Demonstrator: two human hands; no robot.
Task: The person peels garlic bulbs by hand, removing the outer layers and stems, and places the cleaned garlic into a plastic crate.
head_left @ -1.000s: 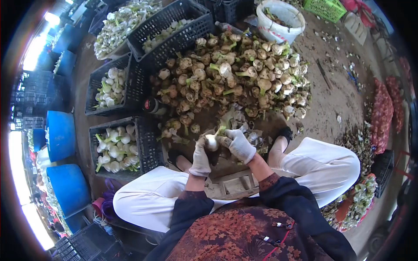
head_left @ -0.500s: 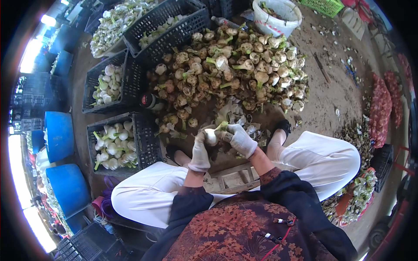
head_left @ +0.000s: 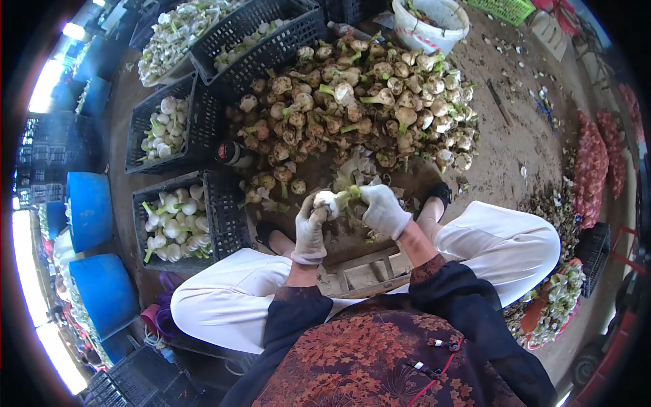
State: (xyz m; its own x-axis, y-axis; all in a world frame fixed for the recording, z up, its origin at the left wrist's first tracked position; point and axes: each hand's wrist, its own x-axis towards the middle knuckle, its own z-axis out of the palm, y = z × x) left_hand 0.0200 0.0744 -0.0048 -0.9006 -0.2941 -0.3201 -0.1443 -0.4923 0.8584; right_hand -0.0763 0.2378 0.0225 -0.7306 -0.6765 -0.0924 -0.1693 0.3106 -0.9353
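Between my two gloved hands is a white garlic bulb (head_left: 327, 201) with a short green stem pointing right. My left hand (head_left: 311, 229) is closed round the bulb's left side. The fingers of my right hand (head_left: 384, 211) are pinched at the stem end. Loose pale peelings (head_left: 355, 169) lie on the ground just beyond the hands. Farther out spreads a large heap of soil-stained garlic bulbs (head_left: 366, 102). A dark crate (head_left: 226, 227) of cleaner white bulbs with green stems stands to the left.
A second crate (head_left: 199, 132) of white bulbs and a dark bottle (head_left: 232, 154) are at the left. Blue tubs (head_left: 89, 211) stand farther left. Beyond the heap is a white bucket (head_left: 431, 32). Red net sacks (head_left: 591, 171) lie at the right. A wooden frame (head_left: 366, 270) sits between the legs.
The bulb has moved slightly up and turned in the hands. My right hand has shifted right, so more of the green stem shows between the hands.
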